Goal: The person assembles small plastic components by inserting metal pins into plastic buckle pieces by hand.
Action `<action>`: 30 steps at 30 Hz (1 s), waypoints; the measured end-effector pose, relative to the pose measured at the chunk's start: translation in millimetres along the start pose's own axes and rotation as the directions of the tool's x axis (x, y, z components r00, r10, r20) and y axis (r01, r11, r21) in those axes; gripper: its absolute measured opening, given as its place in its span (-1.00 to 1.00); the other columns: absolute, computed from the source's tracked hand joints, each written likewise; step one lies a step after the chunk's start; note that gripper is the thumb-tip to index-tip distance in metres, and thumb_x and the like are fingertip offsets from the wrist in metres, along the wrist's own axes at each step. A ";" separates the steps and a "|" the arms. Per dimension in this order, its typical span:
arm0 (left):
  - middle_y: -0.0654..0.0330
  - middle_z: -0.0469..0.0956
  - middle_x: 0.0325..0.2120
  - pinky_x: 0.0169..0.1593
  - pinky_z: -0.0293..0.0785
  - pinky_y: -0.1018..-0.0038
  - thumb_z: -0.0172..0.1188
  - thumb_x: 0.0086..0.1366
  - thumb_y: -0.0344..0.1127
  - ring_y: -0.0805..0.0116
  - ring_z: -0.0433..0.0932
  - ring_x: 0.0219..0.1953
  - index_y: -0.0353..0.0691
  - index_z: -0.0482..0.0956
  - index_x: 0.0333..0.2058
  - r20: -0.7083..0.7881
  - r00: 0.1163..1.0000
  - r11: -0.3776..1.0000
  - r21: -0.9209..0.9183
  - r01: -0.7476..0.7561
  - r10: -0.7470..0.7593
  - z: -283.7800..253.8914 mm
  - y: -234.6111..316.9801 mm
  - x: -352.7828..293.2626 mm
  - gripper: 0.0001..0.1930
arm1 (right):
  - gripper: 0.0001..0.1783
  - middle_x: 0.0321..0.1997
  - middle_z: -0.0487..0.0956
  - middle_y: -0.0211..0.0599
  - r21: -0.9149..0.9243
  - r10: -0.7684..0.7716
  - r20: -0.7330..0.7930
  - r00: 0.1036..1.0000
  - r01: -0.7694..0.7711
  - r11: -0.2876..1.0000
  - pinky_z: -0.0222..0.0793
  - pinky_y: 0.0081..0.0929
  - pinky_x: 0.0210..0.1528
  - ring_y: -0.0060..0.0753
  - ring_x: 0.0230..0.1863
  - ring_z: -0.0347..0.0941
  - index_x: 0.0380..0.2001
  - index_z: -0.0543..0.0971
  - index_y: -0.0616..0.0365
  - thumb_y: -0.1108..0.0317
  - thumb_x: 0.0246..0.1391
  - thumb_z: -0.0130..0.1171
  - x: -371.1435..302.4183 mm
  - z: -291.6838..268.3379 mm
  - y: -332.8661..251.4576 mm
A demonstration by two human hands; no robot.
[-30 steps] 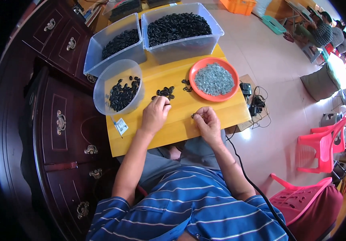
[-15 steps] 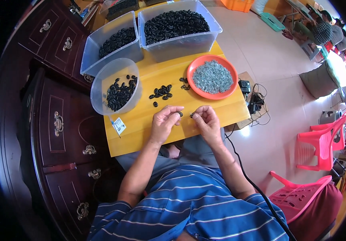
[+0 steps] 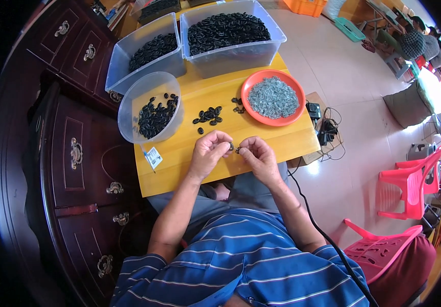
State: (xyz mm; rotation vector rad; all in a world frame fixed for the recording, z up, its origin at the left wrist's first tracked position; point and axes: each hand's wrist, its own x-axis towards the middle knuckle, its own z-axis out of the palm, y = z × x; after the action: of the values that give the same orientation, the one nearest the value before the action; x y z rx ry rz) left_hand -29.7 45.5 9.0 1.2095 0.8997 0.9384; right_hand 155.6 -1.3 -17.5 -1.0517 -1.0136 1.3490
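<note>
Over the near part of the yellow table, my hands are close together with their fingertips nearly meeting. My left hand pinches a small black oval piece between thumb and fingers. A tiny dark piece shows at the fingertips of my right hand, too small to name. Just beyond lies a loose cluster of black oval pieces, with one single oval nearer. Small dark bits lie beside an orange plate heaped with small clear pieces.
A round clear tub with black pieces stands at left. Two rectangular bins of black pieces stand behind. A tag lies near the left edge. Dark drawers border the left; a black cable runs at right.
My right hand has moved slightly left, bringing its small piece closer to the oval in my left hand. The whole view has shifted a little.
</note>
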 end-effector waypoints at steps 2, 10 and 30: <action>0.35 0.60 -0.38 -0.23 0.54 0.62 0.16 0.37 -0.45 0.63 0.56 -0.34 -0.24 0.61 -0.16 -0.006 1.000 0.999 0.031 0.010 -0.010 0.7 0.8 -0.5 -0.89 | -0.89 -0.34 0.55 -0.56 -0.014 -0.002 0.006 1.000 0.002 1.000 0.39 -0.72 -0.33 -0.78 -0.37 0.42 -0.16 0.55 0.19 0.47 0.26 0.20 0.0 0.1 0.0; 0.35 0.60 -0.34 -0.21 0.55 0.62 0.15 0.39 -0.43 0.63 0.57 -0.33 -0.29 0.62 -0.11 0.043 0.999 0.983 0.182 -0.015 0.007 1.6 4.3 1.1 -0.84 | -0.88 -0.35 0.54 -0.58 -0.018 0.012 0.003 1.000 -0.012 1.000 0.36 -0.72 -0.34 -0.79 -0.38 0.41 -0.15 0.56 0.19 0.46 0.26 0.20 -1.1 -1.0 1.2; 0.34 0.62 -0.37 -0.24 0.55 0.63 0.18 0.35 -0.46 0.65 0.56 -0.37 -0.31 0.62 -0.21 0.065 0.997 0.990 0.141 0.026 -0.035 1.7 9.6 5.1 -0.90 | -0.91 -0.40 0.52 -0.59 -0.005 0.046 -0.001 0.999 -0.046 0.999 0.33 -0.72 -0.39 -0.80 -0.43 0.39 -0.20 0.56 0.19 0.44 0.27 0.20 -2.5 -1.9 0.9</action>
State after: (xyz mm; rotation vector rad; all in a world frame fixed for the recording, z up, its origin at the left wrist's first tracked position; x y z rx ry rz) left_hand -27.2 50.6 18.4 1.3353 0.9400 0.8166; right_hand 157.3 -3.8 -18.7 -1.0853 -0.9981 1.3836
